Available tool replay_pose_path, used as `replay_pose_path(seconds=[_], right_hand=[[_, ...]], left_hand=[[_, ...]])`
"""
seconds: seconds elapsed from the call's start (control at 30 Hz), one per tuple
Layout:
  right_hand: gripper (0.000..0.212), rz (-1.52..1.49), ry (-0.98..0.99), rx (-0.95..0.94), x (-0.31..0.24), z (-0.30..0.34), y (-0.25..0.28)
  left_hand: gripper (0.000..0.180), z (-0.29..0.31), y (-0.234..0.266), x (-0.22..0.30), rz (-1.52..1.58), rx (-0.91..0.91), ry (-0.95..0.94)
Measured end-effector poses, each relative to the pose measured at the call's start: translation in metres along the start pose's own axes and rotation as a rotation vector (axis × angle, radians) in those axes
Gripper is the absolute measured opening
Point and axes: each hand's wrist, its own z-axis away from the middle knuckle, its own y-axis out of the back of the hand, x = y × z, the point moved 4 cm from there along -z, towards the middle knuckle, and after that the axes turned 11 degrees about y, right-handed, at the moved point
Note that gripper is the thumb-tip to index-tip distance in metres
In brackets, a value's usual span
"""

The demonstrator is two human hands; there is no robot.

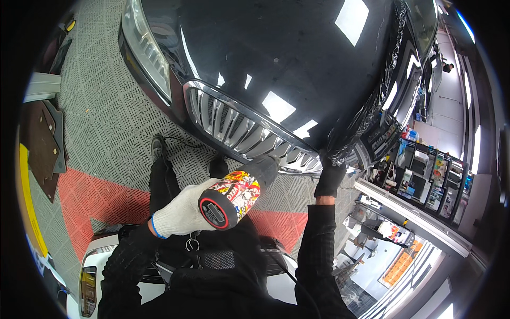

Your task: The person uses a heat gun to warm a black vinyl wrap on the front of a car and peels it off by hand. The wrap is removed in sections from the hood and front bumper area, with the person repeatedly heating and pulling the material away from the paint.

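Note:
My left hand [183, 213], in a white knit glove, is wrapped round the handle of a heat gun [241, 192]. Colourful stickers cover its body, and its rear end has a red ring and a small display. The dark nozzle points toward the car's chrome grille [239, 127]. In a black glove, my right hand [330, 179] is closed at the front corner of the black hood [287, 42], gripping glossy, wrinkled film [366, 121]. This film bunches along the hood's right side. The fingertips of that hand are partly hidden.
A headlight [149, 50] sits left of the grille. Grey and red grid tiles [106, 202] cover the floor. Close behind me stands a white car [101, 250]. Shelves of supplies [430, 181] are at the right, and brown mats [40, 143] at the left. A cable [287, 268] runs by my right arm.

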Motion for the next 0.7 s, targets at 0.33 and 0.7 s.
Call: replay_pose_path(seconds=[0.33, 0.7], right_hand=[[0.037, -0.074, 0.025, 0.020, -0.002, 0.005, 0.001], [0.030, -0.128, -0.033, -0.007, 0.004, 0.003, 0.000]], left_hand=[[0.079, 0.007, -0.003, -0.004, 0.039, 0.008, -0.014], [0.081, 0.012, -0.003, -0.002, 0.049, 0.027, -0.044]])
